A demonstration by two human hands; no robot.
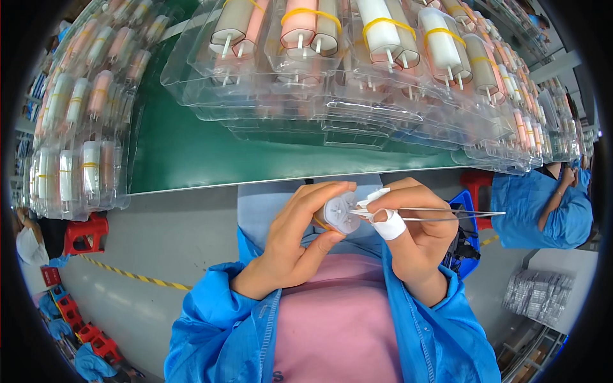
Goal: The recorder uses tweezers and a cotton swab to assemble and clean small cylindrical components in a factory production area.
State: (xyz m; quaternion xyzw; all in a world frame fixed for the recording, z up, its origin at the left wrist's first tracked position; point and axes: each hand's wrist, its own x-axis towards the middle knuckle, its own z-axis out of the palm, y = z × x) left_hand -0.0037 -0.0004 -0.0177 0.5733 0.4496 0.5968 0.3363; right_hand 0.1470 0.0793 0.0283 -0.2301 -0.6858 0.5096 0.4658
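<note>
My left hand (290, 239) is closed round a short cylindrical piece whose pale, round end (341, 214) faces my right hand. A strip of yellow shows at its side, and most of its body is hidden by the fingers. My right hand (418, 233) pinches a pair of metal tweezers (476, 213), its tips at the round end; whether they touch it or grip something small I cannot tell. White wraps cover the thumb and a fingertip of my right hand. Both hands are above my lap, just off the table's near edge.
On the green table (211, 156), stacked clear plastic trays (396, 105) hold white, pink and grey cylinders in yellow bands. More loaded trays (80, 150) stand at the left. A blue bin (471, 239) is by my right arm. A co-worker in blue (530, 210) sits at the right.
</note>
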